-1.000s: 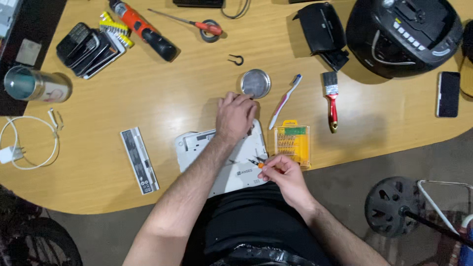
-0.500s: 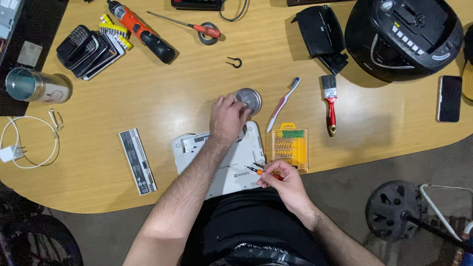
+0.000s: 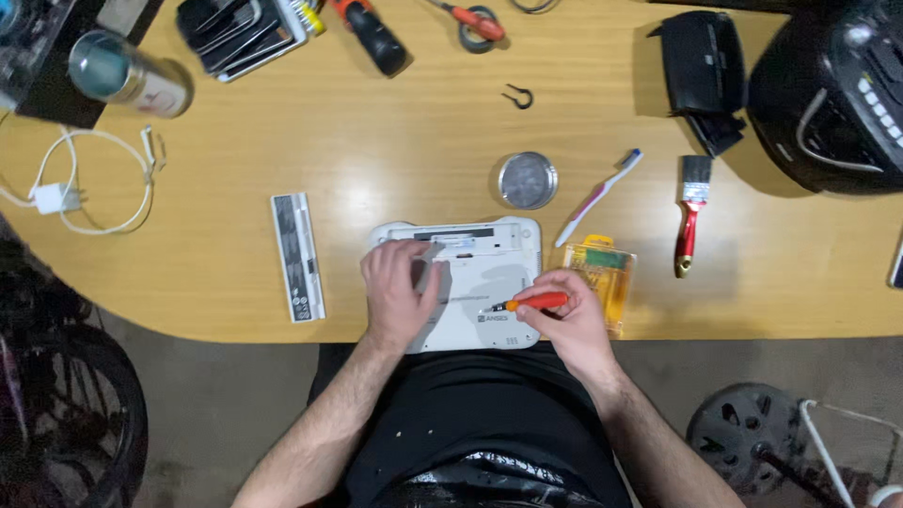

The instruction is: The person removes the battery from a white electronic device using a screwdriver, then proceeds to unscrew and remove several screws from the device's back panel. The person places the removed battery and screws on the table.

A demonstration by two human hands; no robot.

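The white device (image 3: 475, 282), a small upturned laptop-like case, lies at the near edge of the wooden worktop (image 3: 376, 160), right in front of the person. The left hand (image 3: 397, 293) rests flat on its left half, fingers spread and pressing down, gripping nothing. The right hand (image 3: 564, 318) has its fingers clenched round an orange-handled screwdriver (image 3: 529, 302), whose tip points left and touches the underside near the bottom middle. It looks to me like the unscrewing stage: the case is being steadied while a screw is worked. The tip needs to sit square in the screw head, with the left hand keeping the case from sliding.

Just right of the device lies a yellow bit case (image 3: 602, 277), partly under the right hand. Beyond it sit a small round metal tin (image 3: 527, 180), a toothbrush (image 3: 598, 198) and a red-handled paintbrush (image 3: 689, 214). A long white battery pack (image 3: 297, 256) lies apart on the left.
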